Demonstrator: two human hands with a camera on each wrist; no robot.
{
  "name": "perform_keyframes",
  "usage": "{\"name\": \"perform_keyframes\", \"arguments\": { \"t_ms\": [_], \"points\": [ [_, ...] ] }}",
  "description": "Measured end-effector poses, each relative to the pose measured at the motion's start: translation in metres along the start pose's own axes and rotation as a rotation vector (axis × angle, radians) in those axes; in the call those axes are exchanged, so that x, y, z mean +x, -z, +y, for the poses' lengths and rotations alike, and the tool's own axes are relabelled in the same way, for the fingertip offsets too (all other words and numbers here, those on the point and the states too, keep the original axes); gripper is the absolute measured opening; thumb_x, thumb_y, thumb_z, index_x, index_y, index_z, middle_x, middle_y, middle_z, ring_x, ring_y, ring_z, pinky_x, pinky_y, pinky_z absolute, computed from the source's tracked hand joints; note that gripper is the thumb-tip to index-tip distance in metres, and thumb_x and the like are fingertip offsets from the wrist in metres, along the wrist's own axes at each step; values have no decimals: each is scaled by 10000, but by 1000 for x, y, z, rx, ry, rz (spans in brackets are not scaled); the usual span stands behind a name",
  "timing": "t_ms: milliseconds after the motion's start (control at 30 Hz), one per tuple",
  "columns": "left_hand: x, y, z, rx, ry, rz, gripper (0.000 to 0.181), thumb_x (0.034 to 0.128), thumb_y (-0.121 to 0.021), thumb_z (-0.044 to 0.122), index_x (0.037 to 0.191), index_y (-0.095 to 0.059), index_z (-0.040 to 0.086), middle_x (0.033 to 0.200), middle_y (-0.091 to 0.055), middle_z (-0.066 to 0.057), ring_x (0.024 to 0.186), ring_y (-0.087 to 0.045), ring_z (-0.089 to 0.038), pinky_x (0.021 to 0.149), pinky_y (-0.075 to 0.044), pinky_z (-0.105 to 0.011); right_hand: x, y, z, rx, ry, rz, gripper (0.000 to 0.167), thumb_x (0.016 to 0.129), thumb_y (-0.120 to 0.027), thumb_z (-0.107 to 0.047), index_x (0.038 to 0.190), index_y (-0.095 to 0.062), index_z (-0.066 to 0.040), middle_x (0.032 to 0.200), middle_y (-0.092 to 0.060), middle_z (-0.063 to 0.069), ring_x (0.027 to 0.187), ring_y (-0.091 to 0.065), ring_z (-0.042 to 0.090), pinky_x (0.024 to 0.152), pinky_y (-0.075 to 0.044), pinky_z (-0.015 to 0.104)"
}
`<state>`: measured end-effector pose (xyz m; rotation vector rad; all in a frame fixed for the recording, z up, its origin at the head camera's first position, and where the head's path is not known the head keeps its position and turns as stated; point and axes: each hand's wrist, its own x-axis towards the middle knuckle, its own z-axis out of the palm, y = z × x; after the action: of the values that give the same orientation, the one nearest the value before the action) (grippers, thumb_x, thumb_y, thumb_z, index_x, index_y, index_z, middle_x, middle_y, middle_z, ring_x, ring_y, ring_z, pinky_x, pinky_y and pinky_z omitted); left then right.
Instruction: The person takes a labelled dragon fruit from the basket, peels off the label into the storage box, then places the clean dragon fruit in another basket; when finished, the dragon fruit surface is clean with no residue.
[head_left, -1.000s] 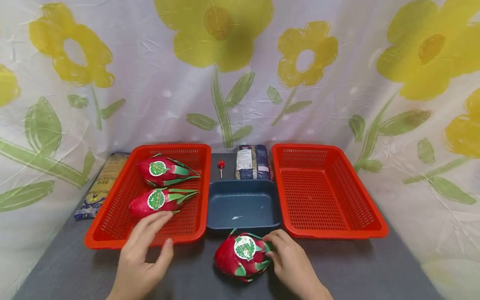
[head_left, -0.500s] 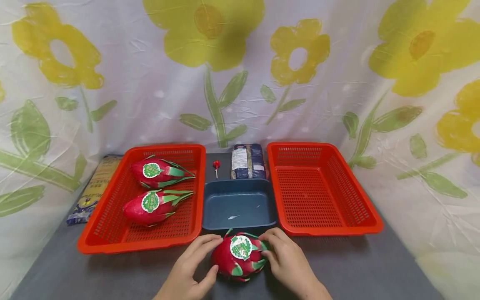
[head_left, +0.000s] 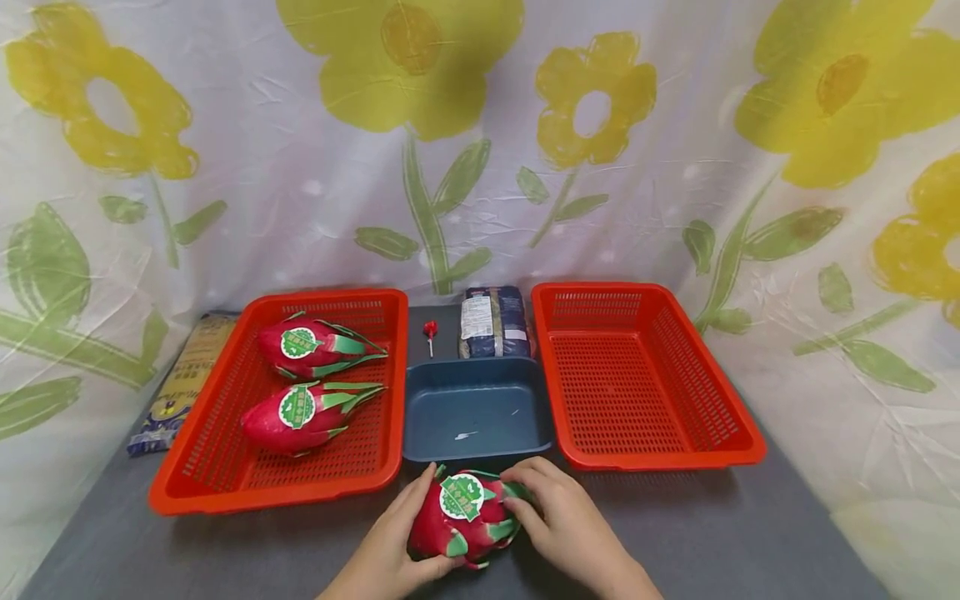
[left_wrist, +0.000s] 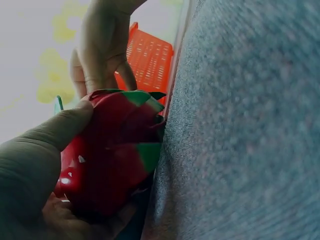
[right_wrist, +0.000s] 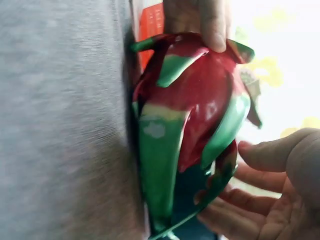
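Observation:
A red dragon fruit (head_left: 444,521) with green leaf tips and a round green-and-white sticker lies on the grey table, just in front of the blue tray (head_left: 478,454). My left hand (head_left: 390,546) grips its rounded left end, thumb on the near side and fingers on the far side. At the leafy right end, my right hand (head_left: 558,517) holds the leaves between thumb and fingers. The right wrist view shows that thumb beside the green leaves of the dragon fruit (right_wrist: 192,115). Two more dragon fruits (head_left: 281,346) with stickers lie in the left red basket (head_left: 247,498).
Another red basket (head_left: 607,392) stands at the right. Behind the tray lie a red lollipop (head_left: 431,329) and a dark blue packet (head_left: 497,321). A yellow packet (head_left: 187,367) lies left of the left basket. A flowered curtain (head_left: 480,208) hangs behind.
My left hand has moved right from the left basket to the dragon fruit and taken hold of it. The fruit and right hand have shifted slightly left.

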<state>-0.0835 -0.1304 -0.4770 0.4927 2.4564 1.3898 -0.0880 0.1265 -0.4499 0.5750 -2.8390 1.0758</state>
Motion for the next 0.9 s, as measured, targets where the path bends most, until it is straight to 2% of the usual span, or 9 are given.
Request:
{"name": "perform_keyframes", "arguments": {
  "t_ms": [100,233,333,433,667,900],
  "points": [
    [0,0,-3,-32,2,18,1097,747,-933,334,1594,-302,38,1460,-439,-187,1277,-465,-405,831,-606,-451,8,0,-10,29,-29,20,179,1012,-663,-321,1105,-762,-204,1081,-683,-135,1003,-642,82,890,-565,392],
    [0,-1,-8,-47,-51,27,1072,743,-935,296,1586,-324,43,1453,-425,-152,1279,-456,-389,854,-597,-388,20,0,-24,134,-57,7,225,996,-669,-395,1004,-801,-212,1001,-702,-145,968,-650,89,863,-567,395],
    [-1,-2,-11,-76,-88,18,1050,755,-924,264,1586,-323,42,1468,-413,-145,1282,-446,-393,855,-588,-348,26,-2,-31,202,-69,-25,143,938,-754,-357,911,-806,-227,942,-693,-152,924,-648,96,816,-575,337],
    [-3,-4,-13,-93,-97,19,1044,754,-925,263,1586,-330,51,1469,-418,-138,1284,-444,-396,849,-589,-338,29,-5,-36,242,-75,-15,79,893,-809,-287,836,-795,-233,900,-679,-163,900,-644,92,795,-583,305],
    [-3,-1,-11,-59,-73,66,1044,736,-932,273,1575,-347,61,1461,-435,-138,1276,-458,-384,842,-597,-362,31,-5,-44,271,-23,32,60,867,-843,-245,824,-811,-218,885,-669,-171,889,-626,76,768,-589,326],
    [-4,3,-9,-7,-36,119,1072,705,-944,271,1573,-352,56,1475,-443,-148,1293,-447,-387,838,-601,-392,38,2,-52,259,6,9,37,853,-855,-221,833,-830,-202,899,-656,-158,886,-604,86,717,-572,298]
  ]
}}
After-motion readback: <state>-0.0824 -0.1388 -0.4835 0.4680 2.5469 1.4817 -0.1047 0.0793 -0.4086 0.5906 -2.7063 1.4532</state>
